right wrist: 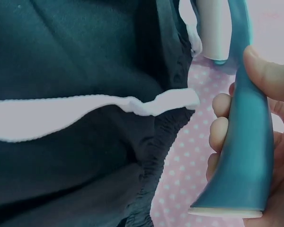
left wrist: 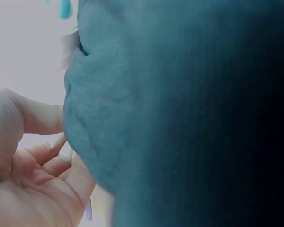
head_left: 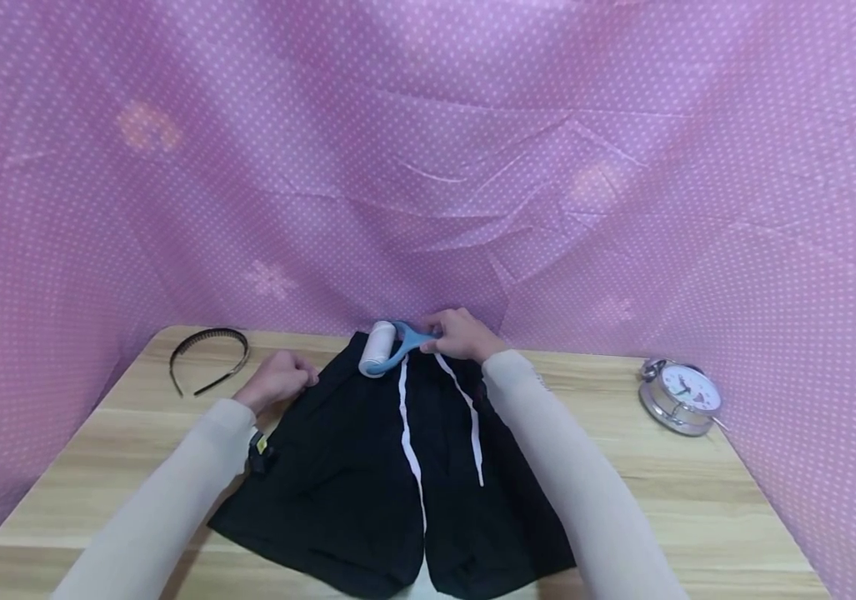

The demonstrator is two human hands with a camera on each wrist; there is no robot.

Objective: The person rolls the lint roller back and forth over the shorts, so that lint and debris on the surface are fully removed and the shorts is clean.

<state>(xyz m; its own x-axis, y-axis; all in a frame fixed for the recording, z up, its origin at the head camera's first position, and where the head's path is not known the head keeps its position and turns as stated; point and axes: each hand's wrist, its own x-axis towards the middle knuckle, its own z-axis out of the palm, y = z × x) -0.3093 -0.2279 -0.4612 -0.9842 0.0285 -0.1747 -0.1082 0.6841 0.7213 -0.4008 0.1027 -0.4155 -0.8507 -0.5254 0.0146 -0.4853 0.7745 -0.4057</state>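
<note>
Lint roller (head_left: 377,348): white roll at the waistband of the black shorts (head_left: 345,483), on the left-hand half as the wearer of the head camera sees it; blue fork and handle (right wrist: 248,146) run rightward from the roll into the right hand (head_left: 465,335). Whether the roll presses on the fabric: cannot tell.

Right hand: fingers curled round the handle. Right wrist view gives it best: thumb laid along one side near the fork, fingertips wrapping over from the opposite side, handle snug between them. Pale flat butt of the handle juts clear of the grip. The handle lies just beside the gathered waistband, with pink dotted cloth (head_left: 428,150) showing in the gap.

Left hand (head_left: 280,380): at the left side edge of the shorts, a little below the waistband. Left wrist view: thumb tip meets the fabric edge, the other fingers reach under it; edge pinched between. Palm bare, nothing else held.

Shorts spread on the wooden table (head_left: 668,525), waistband at the far side, legs toward the person. Two white drawstrings (head_left: 408,433) trail down the front.

Also on the table: dark headband (head_left: 210,332), left of the left hand, well apart from the shorts; silver alarm clock (head_left: 686,396) near the far right corner.
</note>
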